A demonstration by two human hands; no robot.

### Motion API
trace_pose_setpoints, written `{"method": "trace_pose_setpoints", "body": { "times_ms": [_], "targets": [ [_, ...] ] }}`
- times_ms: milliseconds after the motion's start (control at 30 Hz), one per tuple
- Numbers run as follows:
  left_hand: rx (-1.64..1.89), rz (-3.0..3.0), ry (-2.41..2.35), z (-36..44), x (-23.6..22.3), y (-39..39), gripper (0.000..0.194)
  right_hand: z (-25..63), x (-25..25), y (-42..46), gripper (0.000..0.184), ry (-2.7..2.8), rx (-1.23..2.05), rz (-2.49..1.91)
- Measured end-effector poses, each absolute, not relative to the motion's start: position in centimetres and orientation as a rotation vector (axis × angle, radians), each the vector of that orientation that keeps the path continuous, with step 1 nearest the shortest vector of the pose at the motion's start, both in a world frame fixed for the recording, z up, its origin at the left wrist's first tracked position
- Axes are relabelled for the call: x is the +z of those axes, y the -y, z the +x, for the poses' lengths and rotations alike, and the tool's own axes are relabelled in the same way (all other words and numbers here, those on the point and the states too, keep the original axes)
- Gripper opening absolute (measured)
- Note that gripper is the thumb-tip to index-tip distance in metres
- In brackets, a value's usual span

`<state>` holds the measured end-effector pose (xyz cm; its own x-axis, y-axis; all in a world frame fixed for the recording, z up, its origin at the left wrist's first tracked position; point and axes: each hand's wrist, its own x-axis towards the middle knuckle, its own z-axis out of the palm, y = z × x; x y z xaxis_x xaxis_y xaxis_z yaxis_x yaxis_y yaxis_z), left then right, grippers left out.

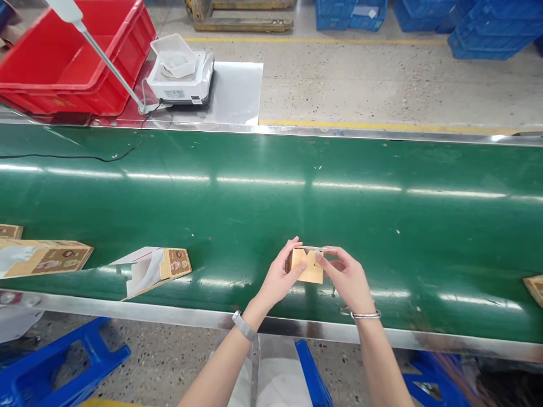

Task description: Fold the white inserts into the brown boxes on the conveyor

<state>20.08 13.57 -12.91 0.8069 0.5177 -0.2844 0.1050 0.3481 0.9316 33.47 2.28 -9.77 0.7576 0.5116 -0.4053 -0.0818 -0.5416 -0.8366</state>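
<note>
A small tan cardboard box [311, 275] is between my two hands, just above or on the green conveyor belt [263, 215]. My left hand [283, 272] grips its left side, thumb on the front face and fingers behind. On the right, my right hand [345, 275] pinches the box's top right part, where a thin flap edge shows. To the left lies an open box [180, 263] with brown printed panels, its white flaps spread and something white inside. Farther left is another printed box [63, 257], also with white material in it.
Beyond the belt stand a red crate [106, 85], a white scale [182, 85] with a clear tray, and a lamp arm [108, 59]. A black cable [102, 159] crosses the belt's far left. Another box [535, 288] shows at the right edge. Blue stools [63, 362] stand below.
</note>
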Motion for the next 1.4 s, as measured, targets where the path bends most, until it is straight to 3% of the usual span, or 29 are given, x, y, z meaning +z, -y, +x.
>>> {"method": "trace_pose_setpoints", "body": {
  "times_ms": [267,567,900,1400],
  "targets": [
    [0.264,1.212,-0.604,20.3,-13.3,-13.7,0.046,33.6,-9.2,-3.4,0.049,0.380,0.684,-2.206],
    [0.287,1.182,-0.761,21.8,-12.1,-12.4,0.034,32.4,-9.0,-2.6,0.054,0.282,0.491,-2.219],
    [0.334,1.216,-0.868,23.4,-10.9,-11.9,0.029,32.7,-8.8,-1.0,0.055,0.136,0.693,-1.888],
    [0.353,1.272,-0.851,23.8,-11.7,-12.4,0.025,32.1,-8.9,-1.9,0.055,0.307,0.507,-2.109]
  ]
}}
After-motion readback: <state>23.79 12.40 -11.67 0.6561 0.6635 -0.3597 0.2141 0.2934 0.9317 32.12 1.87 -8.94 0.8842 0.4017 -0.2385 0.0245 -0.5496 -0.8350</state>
